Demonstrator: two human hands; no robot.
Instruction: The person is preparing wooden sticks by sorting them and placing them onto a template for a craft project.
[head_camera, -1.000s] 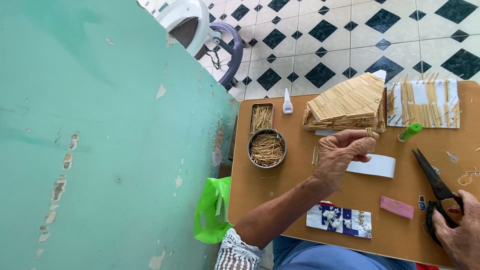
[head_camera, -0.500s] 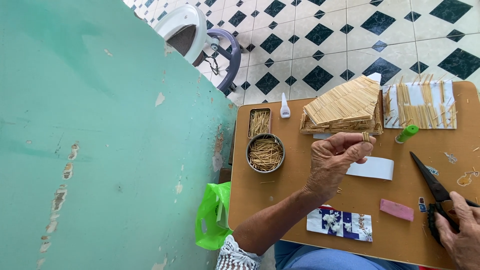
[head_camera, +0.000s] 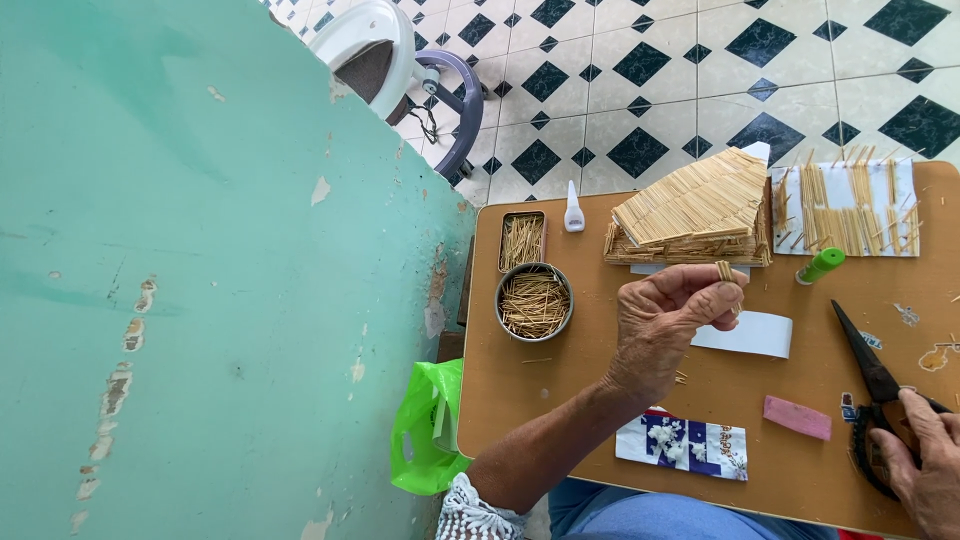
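While hands (head_camera: 670, 320) pinch sticks (head_camera: 724, 271), blue-white pkg (head_camera: 682, 444) lies nr table edge.

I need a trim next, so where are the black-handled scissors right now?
In the head view, the black-handled scissors lie at the wooden table's right edge under the right hand, blades pointing toward the green glue stick, beside the pink eraser.

Brown table (head_camera: 560, 400), loaded.
Stick-built roof model (head_camera: 690, 215) at 12 o'clock; round tin of sticks (head_camera: 534, 302) at 9; pink eraser (head_camera: 797, 417) at 5.
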